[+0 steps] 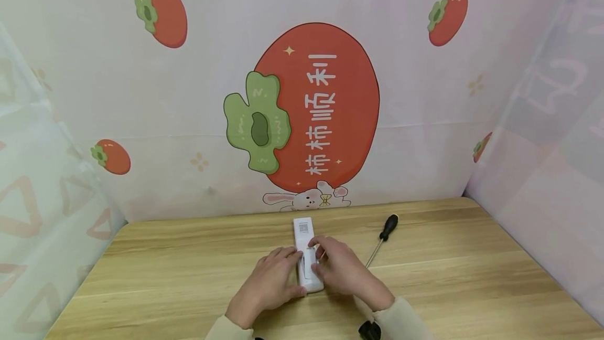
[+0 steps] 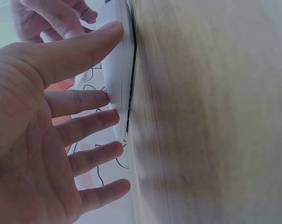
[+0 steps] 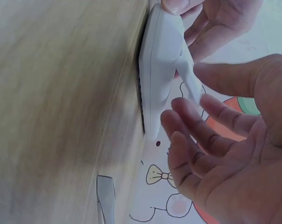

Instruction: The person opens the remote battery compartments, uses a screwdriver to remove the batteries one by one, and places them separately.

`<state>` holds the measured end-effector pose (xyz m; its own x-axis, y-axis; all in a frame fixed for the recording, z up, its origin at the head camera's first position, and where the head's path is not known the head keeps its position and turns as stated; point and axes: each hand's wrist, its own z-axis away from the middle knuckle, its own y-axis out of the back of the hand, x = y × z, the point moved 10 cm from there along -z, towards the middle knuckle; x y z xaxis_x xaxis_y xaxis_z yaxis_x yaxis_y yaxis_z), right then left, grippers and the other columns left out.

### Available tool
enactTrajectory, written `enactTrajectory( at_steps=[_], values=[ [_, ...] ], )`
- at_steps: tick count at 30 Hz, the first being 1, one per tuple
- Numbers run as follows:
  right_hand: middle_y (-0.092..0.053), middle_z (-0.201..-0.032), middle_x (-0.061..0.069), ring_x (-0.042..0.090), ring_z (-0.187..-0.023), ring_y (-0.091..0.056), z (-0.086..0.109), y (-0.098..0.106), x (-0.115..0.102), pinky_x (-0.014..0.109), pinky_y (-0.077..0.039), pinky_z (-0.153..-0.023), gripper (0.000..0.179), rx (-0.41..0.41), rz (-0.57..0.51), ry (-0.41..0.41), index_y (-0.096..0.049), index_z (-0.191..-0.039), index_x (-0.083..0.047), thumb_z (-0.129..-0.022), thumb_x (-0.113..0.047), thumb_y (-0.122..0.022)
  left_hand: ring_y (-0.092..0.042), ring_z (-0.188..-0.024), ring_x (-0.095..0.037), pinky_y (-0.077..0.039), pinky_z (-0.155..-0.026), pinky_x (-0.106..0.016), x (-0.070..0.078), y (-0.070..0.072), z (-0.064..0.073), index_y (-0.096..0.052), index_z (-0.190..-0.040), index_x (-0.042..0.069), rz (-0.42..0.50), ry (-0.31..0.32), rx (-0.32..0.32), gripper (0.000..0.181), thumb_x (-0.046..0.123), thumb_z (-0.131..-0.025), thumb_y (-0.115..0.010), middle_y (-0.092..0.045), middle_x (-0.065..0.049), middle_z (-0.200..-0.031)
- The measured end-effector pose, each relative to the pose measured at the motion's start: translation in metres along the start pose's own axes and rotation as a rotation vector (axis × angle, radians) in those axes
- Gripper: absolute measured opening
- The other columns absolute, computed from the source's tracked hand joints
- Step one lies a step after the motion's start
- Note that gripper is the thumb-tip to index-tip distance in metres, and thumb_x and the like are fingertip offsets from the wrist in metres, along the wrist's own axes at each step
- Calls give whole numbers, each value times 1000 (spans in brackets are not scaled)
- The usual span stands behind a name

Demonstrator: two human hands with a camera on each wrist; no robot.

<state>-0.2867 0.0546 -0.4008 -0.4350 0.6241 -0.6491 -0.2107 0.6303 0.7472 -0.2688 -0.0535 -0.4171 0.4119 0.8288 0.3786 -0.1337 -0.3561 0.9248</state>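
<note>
While the remote lies back up on the table between the two hands, its cover stands tilted from the body, far end raised, near end close against it. The left hand is spread, fingers nearly straight: the thumb touches the remote's left side by the near end, and the index and middle fingertips meet that side further along, bracing rather than gripping. The right hand pinches the cover between thumb and index finger, its other fingers loosely bent and holding nothing.

The remote looks to be light, stiff plastic, smooth enough to slide if pushed, so its long sides seem the best place to steady it. The cover is thin and probably a little springy; it is best held by the raised end, with little force, since a twist could crack it.

From the head, the printed code and the screwdriver beyond the right hand show well, yet the cover's lift is hard to judge. The right wrist view gives that tilt side-on. The left wrist view shows how the left thumb and fingertips meet the remote, but not the cover clearly. What lies under the cover, no view tells
</note>
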Motion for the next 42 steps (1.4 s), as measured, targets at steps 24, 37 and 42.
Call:
enactTrajectory(
  at_steps=[24,37,42],
  values=[
    [-65,-82,-2,12,-75,-59,-3,28,12,26,-52,-67,25,180,-81,-3,-64,-111,-7,-91,7,-65,-48,-135,-38,-42,-104,-62,0,1,0,-60,-139,2,8,5,-3,73,40,-82,-86,-55,-15,-144],
    [-63,-79,1,13,-72,-58,4,61,55,30,-51,-64,23,311,-48,-182,-66,-107,-4,-88,9,-67,-48,-135,-38,-42,-105,-62,0,0,-1,-61,-138,3,12,21,0,72,38,-81,-87,-55,-14,-144],
    [-65,-77,3,14,-68,-59,7,65,70,30,-48,-60,21,330,-23,-250,-65,-106,-2,-87,8,-65,-47,-135,-39,-42,-105,-62,0,0,-1,-61,-138,2,14,19,0,72,37,-80,-87,-55,-15,-144]
  ],
)
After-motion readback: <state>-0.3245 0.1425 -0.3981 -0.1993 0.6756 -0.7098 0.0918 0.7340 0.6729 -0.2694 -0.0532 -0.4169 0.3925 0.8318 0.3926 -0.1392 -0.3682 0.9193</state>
